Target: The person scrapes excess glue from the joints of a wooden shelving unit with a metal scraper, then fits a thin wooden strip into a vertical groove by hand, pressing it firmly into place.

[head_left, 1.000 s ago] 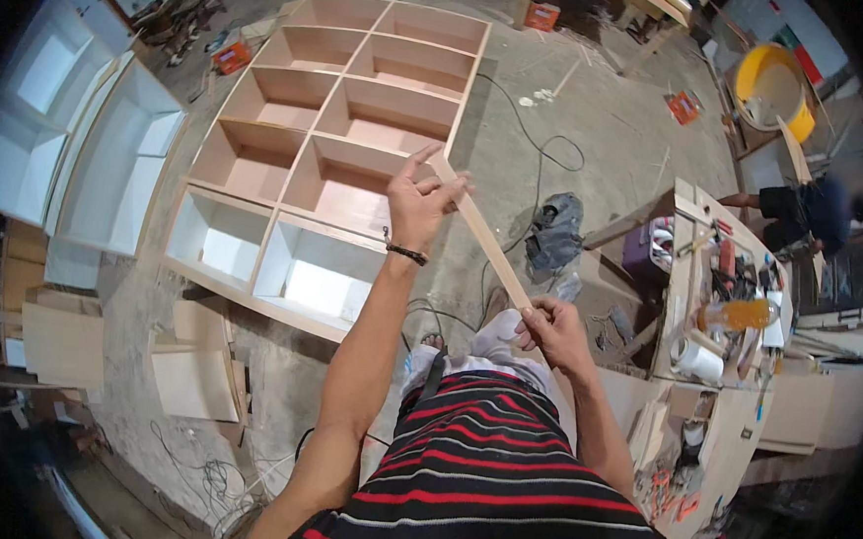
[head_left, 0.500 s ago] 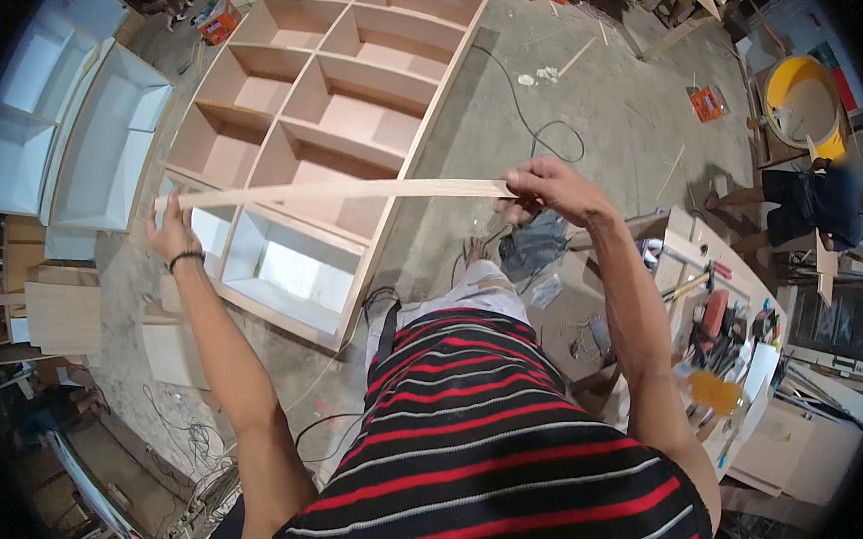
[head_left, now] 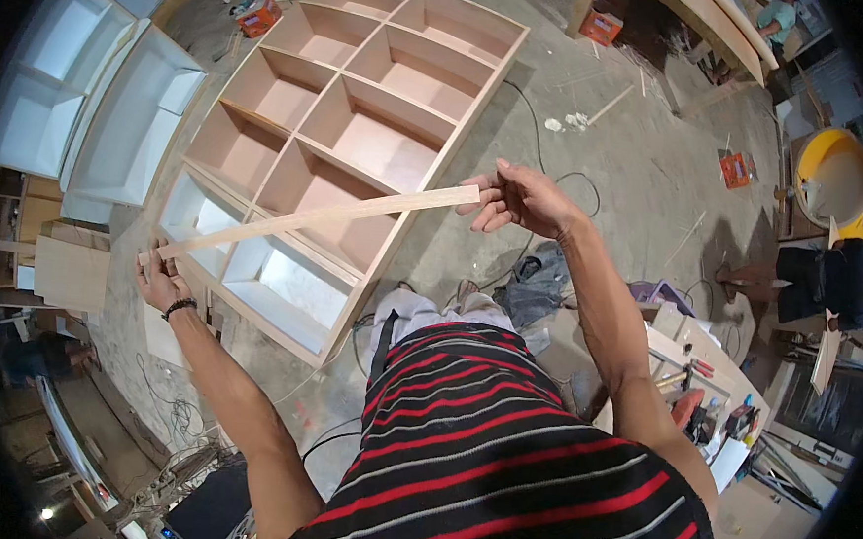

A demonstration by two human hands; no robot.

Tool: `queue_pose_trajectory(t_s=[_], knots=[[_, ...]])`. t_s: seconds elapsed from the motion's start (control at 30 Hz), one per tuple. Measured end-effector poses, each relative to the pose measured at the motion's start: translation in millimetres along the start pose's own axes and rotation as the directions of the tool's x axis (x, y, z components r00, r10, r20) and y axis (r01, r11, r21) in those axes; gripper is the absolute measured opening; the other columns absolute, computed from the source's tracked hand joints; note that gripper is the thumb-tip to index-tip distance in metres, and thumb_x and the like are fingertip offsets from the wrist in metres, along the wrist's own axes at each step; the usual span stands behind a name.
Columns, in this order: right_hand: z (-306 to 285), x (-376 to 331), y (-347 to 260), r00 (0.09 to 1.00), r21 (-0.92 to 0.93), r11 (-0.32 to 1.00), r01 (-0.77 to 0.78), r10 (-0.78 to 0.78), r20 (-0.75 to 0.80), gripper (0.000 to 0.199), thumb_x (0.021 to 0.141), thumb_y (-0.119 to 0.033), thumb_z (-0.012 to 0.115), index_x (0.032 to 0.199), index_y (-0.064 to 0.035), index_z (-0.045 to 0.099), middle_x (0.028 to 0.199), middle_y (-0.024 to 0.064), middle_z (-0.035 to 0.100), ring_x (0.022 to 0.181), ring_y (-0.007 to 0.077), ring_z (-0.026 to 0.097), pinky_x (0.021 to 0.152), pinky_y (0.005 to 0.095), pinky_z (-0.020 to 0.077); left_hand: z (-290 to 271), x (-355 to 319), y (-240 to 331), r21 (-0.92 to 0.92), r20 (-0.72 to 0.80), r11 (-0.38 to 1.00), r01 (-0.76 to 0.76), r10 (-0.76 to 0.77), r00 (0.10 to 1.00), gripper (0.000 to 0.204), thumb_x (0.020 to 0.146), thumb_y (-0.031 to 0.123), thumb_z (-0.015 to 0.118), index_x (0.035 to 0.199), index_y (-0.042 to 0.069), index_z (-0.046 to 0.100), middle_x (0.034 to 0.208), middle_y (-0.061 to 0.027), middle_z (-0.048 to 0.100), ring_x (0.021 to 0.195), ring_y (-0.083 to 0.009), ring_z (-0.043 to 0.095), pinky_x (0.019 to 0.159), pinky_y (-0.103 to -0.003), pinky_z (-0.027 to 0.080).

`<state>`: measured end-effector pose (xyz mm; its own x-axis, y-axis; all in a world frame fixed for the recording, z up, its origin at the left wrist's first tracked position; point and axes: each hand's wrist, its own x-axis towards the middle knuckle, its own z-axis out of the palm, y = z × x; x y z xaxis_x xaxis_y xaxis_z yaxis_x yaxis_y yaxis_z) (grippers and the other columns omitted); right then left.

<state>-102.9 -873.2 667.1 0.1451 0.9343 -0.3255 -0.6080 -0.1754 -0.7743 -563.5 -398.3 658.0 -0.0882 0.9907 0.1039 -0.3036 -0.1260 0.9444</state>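
Wooden strip (head_left: 326, 218) between two hands

Your left hand (head_left: 162, 288) pinches one end; your right hand (head_left: 535, 199) has its fingers spread at the other, thumb apart. Below the strip, a shelf unit (head_left: 397, 236) lies on the floor (head_left: 645, 174).

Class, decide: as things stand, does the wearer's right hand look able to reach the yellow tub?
Probably not: the right hand is at one end of the wooden strip, and the yellow tub looks too far off, across the concrete floor.
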Motion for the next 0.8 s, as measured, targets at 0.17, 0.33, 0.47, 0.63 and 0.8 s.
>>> queue_pose_trajectory(t_s=[0.17, 0.33, 0.47, 0.63, 0.8], knots=[[5.5, 24.5, -7.1, 0.999, -0.027, 0.999, 0.035, -0.034, 0.029, 0.063, 0.112, -0.045, 0.037, 0.136, 0.0100, 0.056, 0.114, 0.0253, 0.073, 0.088, 0.0287, 0.077, 0.079, 0.0351, 0.0641, 0.6, 10.6, -4.2, -0.016, -0.050, 1.000, -0.024, 0.023, 0.998, 0.051, 0.098, -0.006, 0.063, 0.141, -0.002, 0.035, 0.123, -0.0311, 0.068, 0.112, -0.0382, 0.071, 0.089, -0.042, 0.066], [25.1, 60.1, -4.2, 0.995, -0.209, 0.978, 0.025, -0.044, -0.087, 0.042, 0.108, -0.030, 0.055, 0.128, 0.0060, 0.062, 0.106, 0.0196, 0.075, 0.083, 0.0221, 0.076, 0.074, 0.0308, 0.0625, -17.8, 34.6, -23.6, 0.005, -0.085, 1.000, -0.019, 0.019, 0.996, 0.054, 0.100, -0.004, 0.060, 0.147, -0.006, 0.032, 0.130, -0.0289, 0.065, 0.114, -0.0340, 0.069, 0.091, -0.040, 0.064], [49.6, 100.0, 9.7, 0.978, -0.272, 0.962, 0.015, -0.071, -0.197, 0.028, 0.104, -0.021, 0.064, 0.118, 0.0035, 0.066, 0.096, 0.0141, 0.075, 0.079, 0.0177, 0.075, 0.068, 0.0271, 0.0605, -56.3, 75.0, -52.8, -0.193, 0.022, 0.975, 0.110, -0.107, 0.994, 0.044, 0.105, 0.009, 0.057, 0.143, -0.008, 0.041, 0.136, -0.0243, 0.062, 0.118, -0.0292, 0.066, 0.094, -0.036, 0.061], [68.5, 140.0, 34.5, 0.954, -0.266, 0.963, -0.047, -0.035, -0.296, 0.028, 0.104, -0.023, 0.064, 0.113, 0.0032, 0.068, 0.094, 0.0130, 0.075, 0.078, 0.0168, 0.074, 0.070, 0.0269, 0.0607, -27.2, 43.9, -120.4, -0.271, -0.049, 0.868, 0.415, -0.443, 0.895, 0.041, 0.107, 0.025, 0.059, 0.137, -0.003, 0.053, 0.136, -0.0176, 0.063, 0.121, -0.0259, 0.064, 0.101, -0.034, 0.058], [73.4, 170.5, 41.7, 0.938, -0.368, 0.921, -0.125, -0.010, -0.345, 0.024, 0.102, -0.019, 0.067, 0.109, 0.0042, 0.068, 0.091, 0.0125, 0.074, 0.076, 0.0158, 0.073, 0.067, 0.0268, 0.0594, -4.3, 12.7, -145.5, -0.453, -0.089, 0.790, 0.412, -0.500, 0.862, 0.045, 0.108, 0.027, 0.057, 0.140, -0.004, 0.051, 0.140, -0.0192, 0.061, 0.130, -0.0293, 0.059, 0.110, -0.039, 0.054]])
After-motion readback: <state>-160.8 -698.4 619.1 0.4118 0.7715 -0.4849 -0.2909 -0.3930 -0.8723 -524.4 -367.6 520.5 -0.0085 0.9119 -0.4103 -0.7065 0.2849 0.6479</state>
